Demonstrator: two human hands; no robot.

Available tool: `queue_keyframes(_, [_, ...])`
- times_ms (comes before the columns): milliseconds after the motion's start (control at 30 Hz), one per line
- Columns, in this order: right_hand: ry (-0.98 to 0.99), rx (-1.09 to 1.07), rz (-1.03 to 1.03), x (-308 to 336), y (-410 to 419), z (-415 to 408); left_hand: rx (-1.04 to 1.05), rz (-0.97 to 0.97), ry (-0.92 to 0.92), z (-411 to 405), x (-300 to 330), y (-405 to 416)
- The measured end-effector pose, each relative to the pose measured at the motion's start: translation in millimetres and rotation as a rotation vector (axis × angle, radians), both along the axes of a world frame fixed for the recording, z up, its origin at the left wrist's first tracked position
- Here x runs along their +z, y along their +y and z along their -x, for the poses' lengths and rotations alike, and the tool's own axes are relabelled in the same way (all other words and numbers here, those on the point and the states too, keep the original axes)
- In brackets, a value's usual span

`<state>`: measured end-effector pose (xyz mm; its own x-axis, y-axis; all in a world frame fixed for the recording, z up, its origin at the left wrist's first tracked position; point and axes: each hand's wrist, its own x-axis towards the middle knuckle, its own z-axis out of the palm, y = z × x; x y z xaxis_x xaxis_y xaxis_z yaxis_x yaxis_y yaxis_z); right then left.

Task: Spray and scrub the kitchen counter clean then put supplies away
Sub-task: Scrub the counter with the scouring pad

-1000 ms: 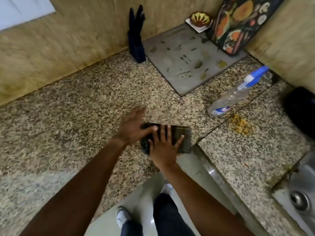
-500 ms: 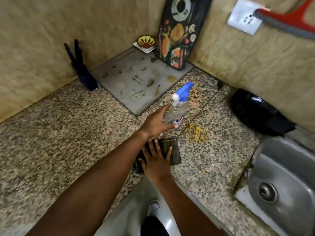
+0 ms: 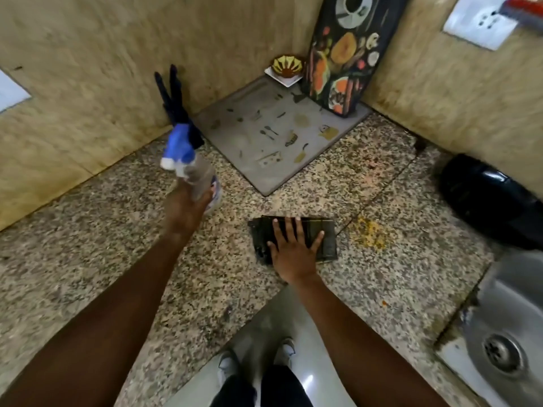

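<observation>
My left hand (image 3: 183, 211) grips a clear spray bottle (image 3: 196, 174) with a blue trigger head, held upright above the speckled granite counter (image 3: 88, 245), left of centre. My right hand (image 3: 292, 249) lies flat with fingers spread on a dark folded cloth (image 3: 324, 239) resting on the counter near the inner corner edge. A yellow-orange stain (image 3: 371, 233) marks the counter just right of the cloth.
A grey mat (image 3: 273, 133) lies in the back corner with a patterned cutting board (image 3: 346, 54) leaning on the wall and a small bowl (image 3: 288, 66). A dark blue knife block (image 3: 176, 104) stands at the wall. A black bag (image 3: 487, 198) and steel sink (image 3: 505, 333) lie right.
My left hand left the cloth, took the spray bottle from the counter on the right and lifted it over to the left. My right hand stayed on the cloth.
</observation>
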<state>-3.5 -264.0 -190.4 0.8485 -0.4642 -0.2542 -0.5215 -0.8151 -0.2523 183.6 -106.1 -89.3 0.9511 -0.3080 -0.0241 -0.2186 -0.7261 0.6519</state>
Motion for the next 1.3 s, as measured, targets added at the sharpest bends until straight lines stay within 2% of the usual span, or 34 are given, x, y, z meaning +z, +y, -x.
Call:
queue_keyframes(100, [-0.039,-0.017,0.038,3.7,47.3,7.4,0.142,0.026,-0.026,-6.2,-14.6,56.2])
queue_keyframes(167, [-0.045,0.153,-0.019,5.5,94.6,11.5,0.207,0.025,0.000,-6.5,-22.7,67.9])
queue_keyframes(233, [-0.047,0.316,-0.056,7.9,113.4,-11.2,0.171,0.029,0.005,-4.3,-23.3,64.4])
queue_keyframes(300, [-0.019,0.331,-0.045,12.1,92.9,-57.1,0.150,0.057,-0.006,-6.9,-21.7,60.1])
queue_keyframes(400, [0.024,0.091,0.035,7.6,35.7,-88.8,0.129,0.023,0.008,-13.0,-28.8,64.9])
queue_keyframes(467, [-0.020,-0.104,0.074,1.4,23.7,-59.6,0.169,0.039,0.075,2.0,-33.5,78.8])
queue_keyframes(533, [-0.063,-0.176,0.135,3.9,54.5,-17.1,0.164,-0.054,-0.037,30.8,-42.5,97.2])
queue_keyframes(600, [-0.082,-0.039,0.090,3.8,100.9,-5.0,-0.022,-0.111,-0.249,50.8,-53.6,112.6])
queue_keyframes(667, [-0.128,0.170,0.047,2.1,121.1,-38.0,-0.246,-0.112,-0.298,47.2,-59.3,111.2])
queue_keyframes(733, [-0.127,0.245,0.077,3.1,90.4,-85.7,-0.351,-0.080,-0.299,33.1,-58.4,90.8])
queue_keyframes(800, [-0.047,0.070,0.142,-0.3,27.2,-97.3,-0.425,-0.066,-0.298,26.4,-50.0,57.5])
queue_keyframes(867, [0.024,-0.225,0.147,-9.1,-27.6,-57.3,-0.527,-0.079,-0.312,26.8,-50.1,24.9])
queue_keyframes(967, [0.014,-0.546,0.164,-7.2,-17.8,21.3,-0.662,-0.184,-0.218,19.2,-60.3,-11.3])
queue_keyframes(1033, [0.004,-0.563,0.190,-5.0,28.6,44.1,-0.832,-0.359,-0.097,16.7,-67.1,-34.8])
queue_keyframes(1100, [-0.020,-0.477,0.140,-6.2,43.1,30.2,-0.980,-0.516,-0.027,21.5,-71.3,-53.2])
queue_keyframes(1200, [-0.003,-0.272,0.122,-1.3,-25.8,-11.1,-1.027,-0.571,-0.023,35.9,-75.7,-63.1])
queue_keyframes(1233, [0.019,-0.316,0.117,-0.5,-60.7,-16.9,-1.012,-0.580,-0.040,36.3,-76.6,-62.6])
queue_keyframes(1300, [0.070,-0.580,0.102,0.5,-116.9,5.7,-0.974,-0.560,-0.075,34.8,-75.8,-67.0])
